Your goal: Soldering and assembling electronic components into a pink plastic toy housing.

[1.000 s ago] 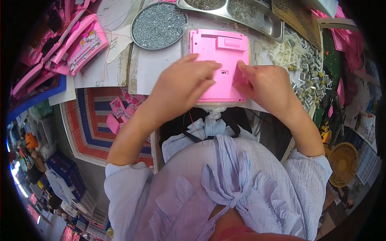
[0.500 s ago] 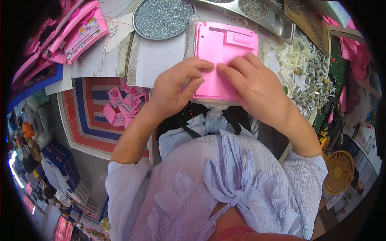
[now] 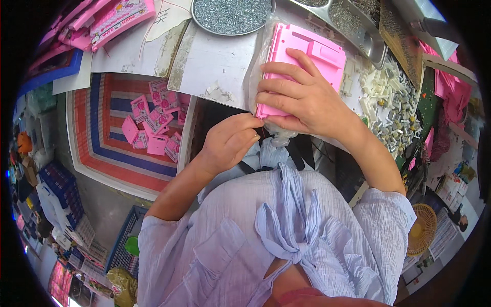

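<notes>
A flat pink plastic case lies at the table's near edge, on a clear plastic bag. Across its lower half spreads my right hand, gripping the case with the fingers over its left side and the thumb along the near edge. At the near left corner my left hand is closed in a pinch. What those fingertips hold is too small to make out. A raised rectangular part stands on the upper face of the case.
A round metal tray of screws sits at the back, with a compartmented steel tray to its right. White and metallic small parts are heaped on the right. Left below, a striped lined bin holds pink pieces. More pink cases are stacked far left.
My left hand has moved down to the near left corner of the case and pinches there. My right hand has shifted left over the case, which is now more tilted. The view has shifted.
</notes>
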{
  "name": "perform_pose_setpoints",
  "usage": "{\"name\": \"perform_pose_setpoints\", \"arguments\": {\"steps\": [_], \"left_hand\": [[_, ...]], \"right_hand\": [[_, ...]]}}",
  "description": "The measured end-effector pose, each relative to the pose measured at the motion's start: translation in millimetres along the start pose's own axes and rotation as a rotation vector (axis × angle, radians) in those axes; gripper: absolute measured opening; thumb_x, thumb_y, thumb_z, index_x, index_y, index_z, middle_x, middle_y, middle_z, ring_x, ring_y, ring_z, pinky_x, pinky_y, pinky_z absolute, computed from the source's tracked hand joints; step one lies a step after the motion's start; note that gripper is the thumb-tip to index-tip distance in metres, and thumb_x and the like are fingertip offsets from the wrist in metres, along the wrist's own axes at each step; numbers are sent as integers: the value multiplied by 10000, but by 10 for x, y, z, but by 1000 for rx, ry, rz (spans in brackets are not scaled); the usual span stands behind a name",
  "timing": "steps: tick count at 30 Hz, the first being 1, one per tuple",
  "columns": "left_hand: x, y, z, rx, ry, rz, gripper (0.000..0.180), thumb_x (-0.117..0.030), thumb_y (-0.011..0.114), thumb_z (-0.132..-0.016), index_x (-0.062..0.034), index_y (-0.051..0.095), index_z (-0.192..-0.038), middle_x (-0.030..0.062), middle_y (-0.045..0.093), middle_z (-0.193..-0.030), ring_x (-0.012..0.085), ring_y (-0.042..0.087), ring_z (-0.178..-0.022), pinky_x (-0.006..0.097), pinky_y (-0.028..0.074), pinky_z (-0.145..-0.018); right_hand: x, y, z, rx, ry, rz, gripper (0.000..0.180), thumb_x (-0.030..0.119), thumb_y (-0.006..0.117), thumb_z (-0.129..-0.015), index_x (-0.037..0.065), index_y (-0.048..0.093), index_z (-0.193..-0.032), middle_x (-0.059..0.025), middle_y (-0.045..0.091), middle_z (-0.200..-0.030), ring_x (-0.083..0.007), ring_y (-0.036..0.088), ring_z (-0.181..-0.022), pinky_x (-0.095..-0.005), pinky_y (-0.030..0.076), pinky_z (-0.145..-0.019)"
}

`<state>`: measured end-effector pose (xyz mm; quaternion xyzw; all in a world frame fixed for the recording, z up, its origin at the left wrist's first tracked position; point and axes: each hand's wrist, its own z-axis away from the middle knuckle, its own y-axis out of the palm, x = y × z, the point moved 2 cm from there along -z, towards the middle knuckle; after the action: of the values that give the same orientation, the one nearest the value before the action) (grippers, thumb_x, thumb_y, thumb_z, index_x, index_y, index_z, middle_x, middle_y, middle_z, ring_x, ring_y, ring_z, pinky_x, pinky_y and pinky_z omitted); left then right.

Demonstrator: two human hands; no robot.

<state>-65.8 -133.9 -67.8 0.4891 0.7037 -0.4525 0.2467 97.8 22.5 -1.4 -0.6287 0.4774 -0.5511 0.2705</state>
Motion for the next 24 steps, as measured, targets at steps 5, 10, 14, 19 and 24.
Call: {"name": "perform_pose_setpoints", "arguments": {"steps": [5,10,14,19,24], "left_hand": [[-12,-4,9,-14,-5,7,205,14,748,-828,4,648,-1007,163,712,-1102,348,703,-981,418,597,-855],[-15,-30,2,-21,-16,46,207,14,745,-835,-5,634,-1009,163,714,-1099,346,708,-952,411,600,-823],[-46,-187,-81,66,-52,34,236,27,704,-880,-39,590,-1077,178,725,-1077,341,712,-944,415,586,-780],[-169,-205,-771,103,89,111,139,-12,701,-888,-39,627,-1003,142,726,-1022,321,699,-835,393,559,-716],[10,74,-1120,224,-25,201,143,-66,726,-884,-32,641,-994,140,693,-963,339,693,-845,399,550,-708]], "right_hand": [[3,0,-8,-13,-13,-56,367,212,811,-733,99,700,-1064,-30,641,-1201,-277,572,-1240,-574,363,-1140],[22,8,-39,5,-10,-49,395,206,818,-726,95,703,-1087,-70,625,-1306,-309,551,-1265,-559,377,-1134],[22,16,-63,42,19,-5,582,209,831,-712,110,644,-1255,-105,529,-1474,-359,486,-1344,-528,393,-1137],[-23,-5,35,-149,102,-129,942,204,845,-691,103,424,-1527,-167,396,-1586,-422,422,-1399,-511,411,-1136],[-87,-106,124,-347,93,-369,1029,115,774,-696,3,280,-1592,-223,330,-1620,-410,421,-1416,-471,391,-1158]]}}
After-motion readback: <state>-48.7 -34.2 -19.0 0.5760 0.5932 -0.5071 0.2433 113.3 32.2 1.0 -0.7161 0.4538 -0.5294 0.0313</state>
